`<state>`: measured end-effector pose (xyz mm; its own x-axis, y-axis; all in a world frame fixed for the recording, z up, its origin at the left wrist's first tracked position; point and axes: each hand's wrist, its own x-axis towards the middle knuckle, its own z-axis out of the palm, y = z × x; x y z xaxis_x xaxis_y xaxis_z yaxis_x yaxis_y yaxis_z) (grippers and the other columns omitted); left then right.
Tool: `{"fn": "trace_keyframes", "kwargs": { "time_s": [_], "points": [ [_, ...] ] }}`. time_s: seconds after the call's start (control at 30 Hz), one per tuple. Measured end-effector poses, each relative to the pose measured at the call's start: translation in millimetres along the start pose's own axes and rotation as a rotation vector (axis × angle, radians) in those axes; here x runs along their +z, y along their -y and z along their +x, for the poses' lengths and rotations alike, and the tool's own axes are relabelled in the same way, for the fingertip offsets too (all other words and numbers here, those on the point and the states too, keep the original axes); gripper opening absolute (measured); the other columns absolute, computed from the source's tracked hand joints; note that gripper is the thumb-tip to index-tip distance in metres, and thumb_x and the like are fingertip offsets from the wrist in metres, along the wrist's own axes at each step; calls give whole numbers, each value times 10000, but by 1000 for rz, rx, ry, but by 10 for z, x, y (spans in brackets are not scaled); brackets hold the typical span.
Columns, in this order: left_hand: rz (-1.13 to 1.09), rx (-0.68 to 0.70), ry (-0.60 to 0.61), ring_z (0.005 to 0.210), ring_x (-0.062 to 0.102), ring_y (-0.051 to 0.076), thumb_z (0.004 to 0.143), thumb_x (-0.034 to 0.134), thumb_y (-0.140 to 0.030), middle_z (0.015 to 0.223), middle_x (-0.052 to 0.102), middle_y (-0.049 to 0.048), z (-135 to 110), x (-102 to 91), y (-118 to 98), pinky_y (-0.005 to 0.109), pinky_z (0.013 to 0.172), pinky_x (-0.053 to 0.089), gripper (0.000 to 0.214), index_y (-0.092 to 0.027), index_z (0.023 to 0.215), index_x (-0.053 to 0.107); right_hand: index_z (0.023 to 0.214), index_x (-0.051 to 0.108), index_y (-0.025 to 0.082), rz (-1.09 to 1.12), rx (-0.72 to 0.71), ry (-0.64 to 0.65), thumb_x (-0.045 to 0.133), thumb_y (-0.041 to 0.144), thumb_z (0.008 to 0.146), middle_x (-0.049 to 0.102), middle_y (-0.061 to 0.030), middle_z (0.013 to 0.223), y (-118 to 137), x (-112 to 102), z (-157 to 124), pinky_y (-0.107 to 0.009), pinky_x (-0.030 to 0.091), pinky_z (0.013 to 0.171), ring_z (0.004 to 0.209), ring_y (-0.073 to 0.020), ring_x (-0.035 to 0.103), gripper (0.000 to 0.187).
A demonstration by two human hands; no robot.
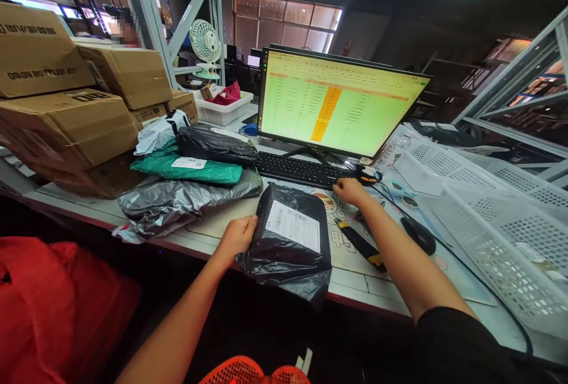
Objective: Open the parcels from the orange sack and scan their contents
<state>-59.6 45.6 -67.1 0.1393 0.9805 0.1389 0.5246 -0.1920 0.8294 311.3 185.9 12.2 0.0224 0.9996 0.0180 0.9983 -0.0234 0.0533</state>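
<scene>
Left grip (237, 236) clamps the side of a glossy black plastic mailer (288, 260) with a white label, right at the edge of the white counter (355, 286); right grip (350, 192), open and empty, sits beside a black keyboard (297, 170), white mesh plastic crates (501, 236) beyond.
</scene>
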Motion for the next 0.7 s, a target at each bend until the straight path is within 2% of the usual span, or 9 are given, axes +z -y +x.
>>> {"fn": "trace_keyframes", "kwargs": {
  "time_s": [0.07, 0.2, 0.3, 0.37, 0.43, 0.5, 0.6, 0.7],
  "points": [
    [-9, -7, -14, 622, 470, 177, 909, 257, -624, 587, 484, 21, 5, 7, -1, 303, 614, 257, 537, -217, 611, 442, 993, 749, 159, 5, -20, -2, 493, 377, 1002, 761, -135, 1060, 26, 1, 55, -267, 438, 740, 958, -235, 685, 337],
    [-33, -2, -28, 615, 450, 172, 897, 276, -630, 577, 462, 14, 6, -2, -7, 305, 611, 244, 523, -223, 597, 407, 889, 744, 165, 22, -53, 6, 530, 381, 988, 766, -129, 973, 121, -69, 113, -286, 449, 729, 905, -246, 693, 320],
    [-47, 7, -31, 618, 448, 171, 885, 284, -633, 579, 456, 12, 11, -24, -13, 301, 611, 249, 513, -225, 596, 401, 951, 736, 171, 42, -63, -64, 537, 377, 981, 764, -126, 1002, 106, -190, -37, -302, 466, 759, 931, -256, 693, 289],
    [-53, 12, -34, 615, 448, 172, 876, 282, -637, 578, 458, 13, 17, -31, -14, 300, 609, 247, 515, -226, 593, 405, 1014, 726, 189, 60, -67, -126, 523, 378, 982, 764, -110, 1044, -30, -266, -258, -307, 480, 792, 957, -250, 692, 279],
    [-56, 15, -40, 604, 437, 169, 867, 284, -645, 570, 443, 10, 23, -28, -10, 301, 602, 240, 517, -229, 583, 397, 1064, 712, 197, 76, -43, -180, 490, 377, 984, 763, -108, 1067, -308, -289, -541, -327, 498, 815, 949, -253, 695, 297],
    [-60, 19, -46, 594, 425, 165, 864, 283, -652, 563, 425, 5, 25, -17, -5, 300, 597, 231, 519, -232, 576, 383, 1094, 704, 180, 69, 22, -259, 459, 393, 975, 759, -138, 1074, -718, -221, -836, -382, 519, 847, 954, -287, 700, 346],
    [-70, 24, -53, 589, 419, 160, 873, 267, -655, 565, 423, 2, 17, 4, 3, 295, 596, 231, 527, -232, 579, 378, 1118, 707, 152, -14, 170, -442, 445, 493, 927, 740, -195, 1136, -1411, 70, -1209, -523, 507, 964, 1087, -380, 675, 471],
    [-83, 30, -58, 593, 420, 161, 868, 271, -666, 568, 428, 3, 1, 20, 2, 292, 596, 238, 536, -232, 575, 385, 1171, 697, 167, 16, 244, -480, 440, 573, 857, 710, -198, 1252, -1915, 456, -1423, -591, 483, 1030, 1202, -411, 634, 574]
  ]
}}
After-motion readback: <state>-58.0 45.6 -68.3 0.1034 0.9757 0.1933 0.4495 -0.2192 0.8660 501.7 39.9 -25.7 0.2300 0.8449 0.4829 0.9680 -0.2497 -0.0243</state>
